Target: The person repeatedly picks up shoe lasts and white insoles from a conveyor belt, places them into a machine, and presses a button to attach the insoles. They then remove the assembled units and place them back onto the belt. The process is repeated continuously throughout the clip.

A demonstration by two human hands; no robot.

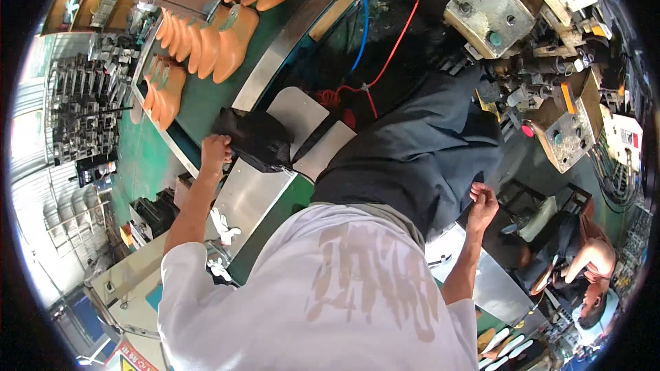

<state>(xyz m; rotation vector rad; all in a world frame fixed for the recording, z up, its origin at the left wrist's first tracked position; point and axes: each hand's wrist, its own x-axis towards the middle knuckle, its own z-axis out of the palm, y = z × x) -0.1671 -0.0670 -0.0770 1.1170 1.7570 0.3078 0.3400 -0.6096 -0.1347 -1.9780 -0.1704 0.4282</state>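
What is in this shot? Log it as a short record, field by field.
Setting: shoe workshop, conveyor on the left
Left hand: gripping a black shoe upper at the conveyor edge
Right hand: closed loosely, apart from the upper, beside dark trousers
On conveyor: orange lasts
Right side: machine
Nearby: seated co-worker

Bright daylight from left, fisheye-bent dark rim
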